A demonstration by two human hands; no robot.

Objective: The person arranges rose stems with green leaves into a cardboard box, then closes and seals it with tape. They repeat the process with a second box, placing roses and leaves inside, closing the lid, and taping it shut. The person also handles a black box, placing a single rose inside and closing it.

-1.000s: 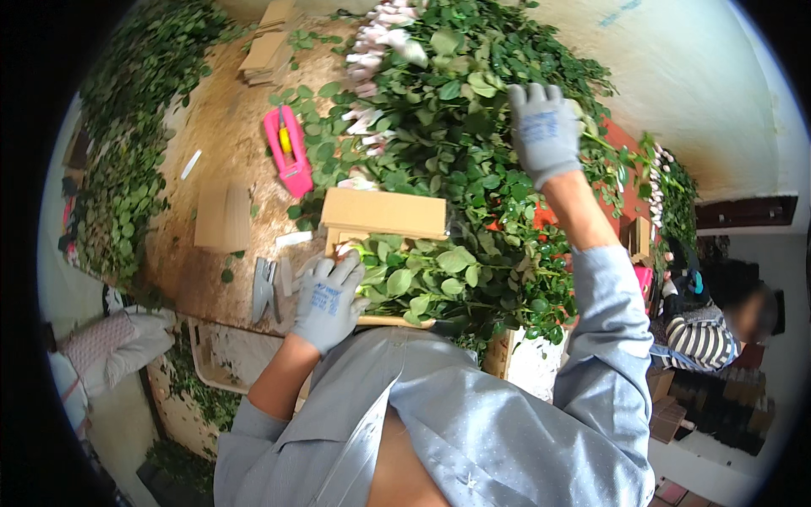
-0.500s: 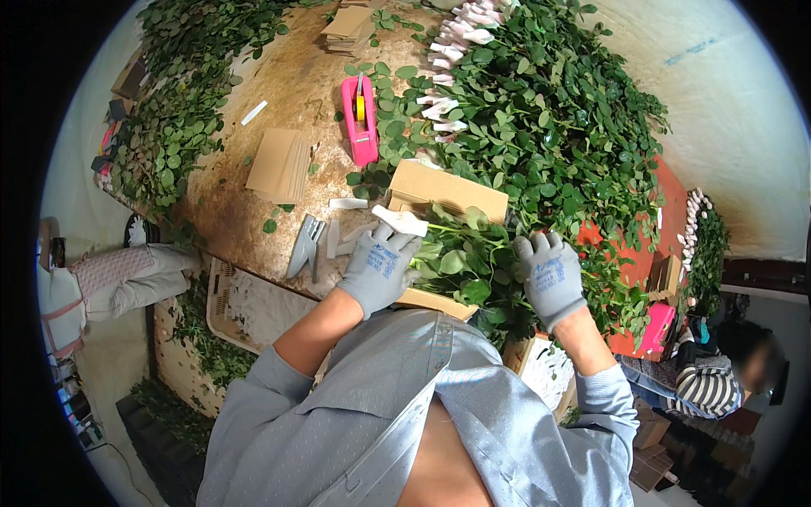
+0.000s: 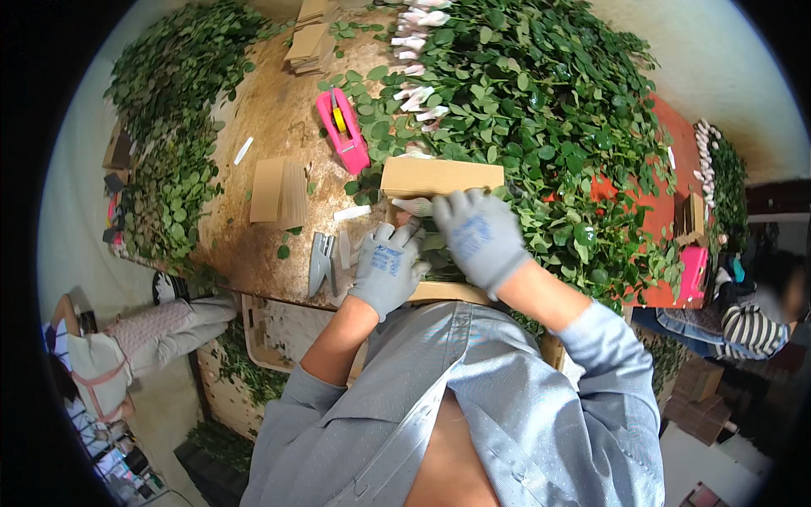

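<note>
My left hand (image 3: 387, 269), in a grey glove, is closed around leafy rose stems just below a white-wrapped bud (image 3: 412, 205). My right hand (image 3: 481, 239), gloved alike, lies over the same stems with its fingers bent and slightly apart; its thumb is hidden. The stems rest in an open cardboard wrapper (image 3: 443, 176). One flap of it stands beyond my hands, and its near edge lies against my body. Most of the leaves in it are covered by my right hand. A grey hand stapler (image 3: 321, 264) lies left of my left hand.
A pink tape dispenser (image 3: 342, 131) and stacked cardboard pieces (image 3: 279, 193) lie on the worn table (image 3: 245, 110). White strips (image 3: 352, 212) are scattered there. A big heap of leafy stems (image 3: 541, 110) with wrapped buds fills the right. Other people stand at far left and right.
My right hand has moved left from the leafy stems to beside the wrapped bud. My left hand has shifted slightly down from the bud. The view has turned a little.
</note>
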